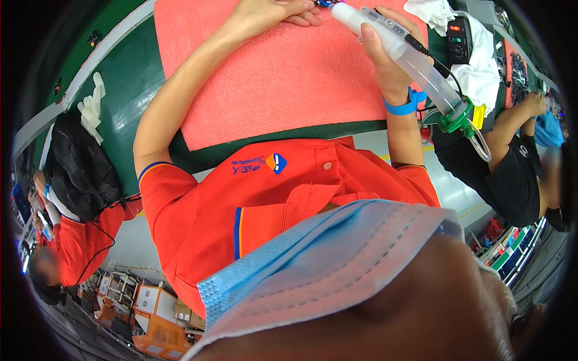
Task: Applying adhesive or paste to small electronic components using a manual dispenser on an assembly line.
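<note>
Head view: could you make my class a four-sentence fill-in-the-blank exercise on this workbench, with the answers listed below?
1. The person's ____ hand grips the translucent tube tool.
2. The wristband near that hand is coloured ____.
3. The cap on the tool's rear end is coloured ____.
4. A white glove lies on the green table, to the person's ____.

Missing words: right; blue; green; left.

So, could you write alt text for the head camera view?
A person's right hand holds a translucent tubular tool with a green end, its white tip near the left hand, over a pink sheet on a green table.
</note>
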{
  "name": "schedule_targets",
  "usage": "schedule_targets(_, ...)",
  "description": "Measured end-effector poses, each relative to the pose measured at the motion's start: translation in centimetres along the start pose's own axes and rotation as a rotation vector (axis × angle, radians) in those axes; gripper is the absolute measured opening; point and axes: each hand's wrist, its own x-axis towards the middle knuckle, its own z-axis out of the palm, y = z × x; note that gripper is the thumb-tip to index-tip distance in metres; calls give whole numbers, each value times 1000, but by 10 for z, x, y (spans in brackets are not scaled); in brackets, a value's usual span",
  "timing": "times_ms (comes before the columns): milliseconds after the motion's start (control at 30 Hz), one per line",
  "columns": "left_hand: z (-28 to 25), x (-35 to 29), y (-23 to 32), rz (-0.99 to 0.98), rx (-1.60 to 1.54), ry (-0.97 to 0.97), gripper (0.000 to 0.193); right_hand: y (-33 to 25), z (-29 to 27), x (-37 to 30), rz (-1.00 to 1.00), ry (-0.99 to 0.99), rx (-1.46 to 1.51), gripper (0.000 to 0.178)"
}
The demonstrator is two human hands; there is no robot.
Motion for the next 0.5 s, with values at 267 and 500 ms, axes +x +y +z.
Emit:
schedule_targets(267,2,-2,3,-6,35,22,12,5,2,-2,-21,-9,23,38)
schedule_targets(500,1,1,-1,-9,10,14,12,28,1,-11,-22,97,47,38)
